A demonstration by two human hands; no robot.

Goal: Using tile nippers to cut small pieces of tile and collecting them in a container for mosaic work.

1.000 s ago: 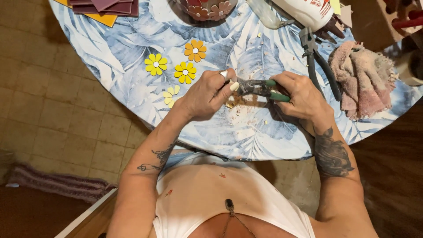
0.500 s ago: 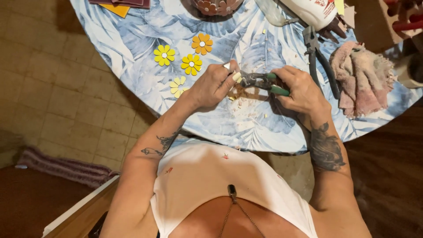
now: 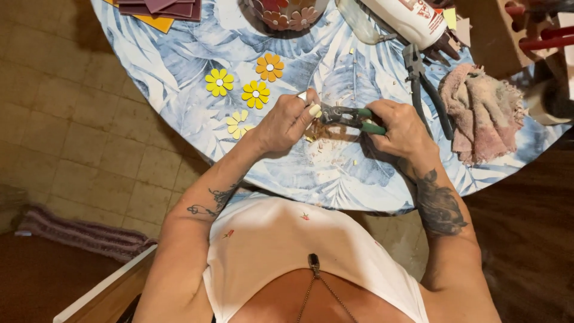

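Observation:
My right hand (image 3: 402, 127) grips green-handled tile nippers (image 3: 353, 118), jaws pointing left. My left hand (image 3: 290, 119) pinches a small pale tile piece (image 3: 314, 110) at those jaws. Both hands hover over a round table with a blue leaf-pattern cloth (image 3: 179, 72). Small pale chips (image 3: 327, 152) lie scattered under the hands. Left of my left hand lie several small flower shapes made of tile: two yellow (image 3: 219, 82), one orange (image 3: 269, 67), one pale yellow (image 3: 238, 123).
Dark pliers (image 3: 426, 90) and a pink rag (image 3: 481, 110) lie right of my right hand. A white glue bottle (image 3: 412, 18) and a flower-decorated bowl (image 3: 286, 13) sit at the far edge, maroon and yellow tiles (image 3: 156, 11) far left. Tiled floor (image 3: 72, 131) lies left.
The view has shifted a little, so the table sits further right in the frame. Both hands keep the same hold on nippers and tile piece.

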